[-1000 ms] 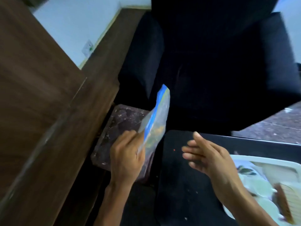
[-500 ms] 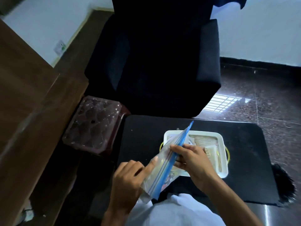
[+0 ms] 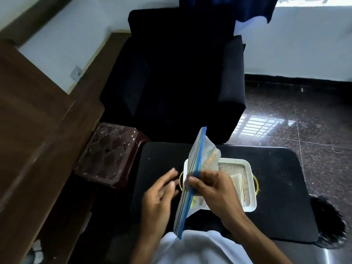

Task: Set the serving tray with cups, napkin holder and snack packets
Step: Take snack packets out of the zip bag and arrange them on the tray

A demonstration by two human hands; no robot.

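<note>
Resting on the matte black, round-cornered low table (image 3: 276, 187), the white rectangular plastic tray (image 3: 252, 187) is being set.
Above its left end the clear, thin plastic zip packet with a blue seal strip (image 3: 195, 159) is held on edge. It is judged light, soft and slippery, and its snacks are easily crushed, so the stiffer strip is best taken. That strip is pinched by the right hand (image 3: 215, 191); the left hand (image 3: 158, 195) is seen open just beside it.

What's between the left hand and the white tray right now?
In the head view, a clear zip bag with a blue seal stands on edge between the left hand and the white tray, pinched by the right hand.
</note>
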